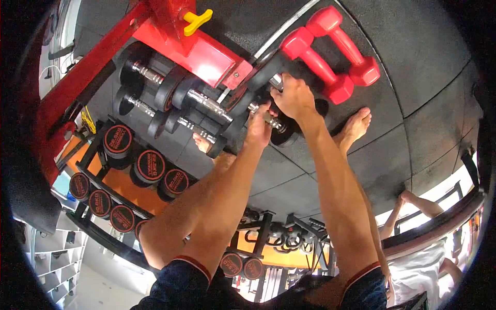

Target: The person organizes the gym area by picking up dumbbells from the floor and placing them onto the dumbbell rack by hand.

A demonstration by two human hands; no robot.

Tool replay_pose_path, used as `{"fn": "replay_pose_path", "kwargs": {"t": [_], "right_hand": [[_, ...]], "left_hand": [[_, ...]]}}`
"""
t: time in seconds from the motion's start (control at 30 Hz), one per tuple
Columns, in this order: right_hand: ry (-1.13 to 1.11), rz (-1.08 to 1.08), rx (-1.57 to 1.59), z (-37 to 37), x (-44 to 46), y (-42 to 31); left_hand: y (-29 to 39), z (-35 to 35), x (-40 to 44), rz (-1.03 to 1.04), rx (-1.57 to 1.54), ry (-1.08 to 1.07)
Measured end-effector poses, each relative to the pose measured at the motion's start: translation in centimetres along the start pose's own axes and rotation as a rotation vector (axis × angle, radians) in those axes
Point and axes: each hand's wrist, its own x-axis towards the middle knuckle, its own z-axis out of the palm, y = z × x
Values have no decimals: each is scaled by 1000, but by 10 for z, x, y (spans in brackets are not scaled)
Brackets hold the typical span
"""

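— Where are the near dumbbell (274,122) and the far dumbbell (276,80) to be found?
— They are placed side by side between the two bare feet (356,124), low over the black matted floor (284,192). Whether they are touching it cannot be told.
— And how are they gripped?
— The metal handle of the near dumbbell is held in the left hand (261,124), its grip closed. The far dumbbell's handle is held in the right hand (295,95), closed too, though the fingertips are partly hidden, so their exact wrap is hard to judge.
— What is seen around them?
— Four other black dumbbells (206,106) are set out to the left, and two red dumbbells (316,64) are laid side by side to the upper right. Above the black ones, a red metal frame (206,57) is fitted with a yellow knob (198,21).
— And farther out?
— Round-ended weights (118,138) with orange-red lettering are stored at the lower left. Another person (421,268), dressed in a white top, is partly seen at the lower right.
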Motion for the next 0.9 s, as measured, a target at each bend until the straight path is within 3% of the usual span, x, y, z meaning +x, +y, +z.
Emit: {"fn": "replay_pose_path", "kwargs": {"t": [0.13,0.23,0.3,0.47,0.67,0.73,0.83,0.9], "right_hand": [[-51,-8,-43,1,5,-1],[0,-33,-57,6,2,0],[-3,-89,-19,5,1,2],[180,-440,32,32,13,40],[118,-223,-96,25,8,22],[108,-143,-207,10,-16,4],[309,-262,-225,1,-68,-7],[361,-300,-285,-11,-119,-19]], "left_hand": [[0,4,4,2,-110,19],[-1,19,1,69,-84,168],[3,26,-7,-12,-12,258],[-8,3,5,10,3,271],[-2,5,-27,81,296,219],[-16,-37,-33,82,528,109],[14,10,-126,9,517,322],[21,-8,-164,-29,536,237]]}}
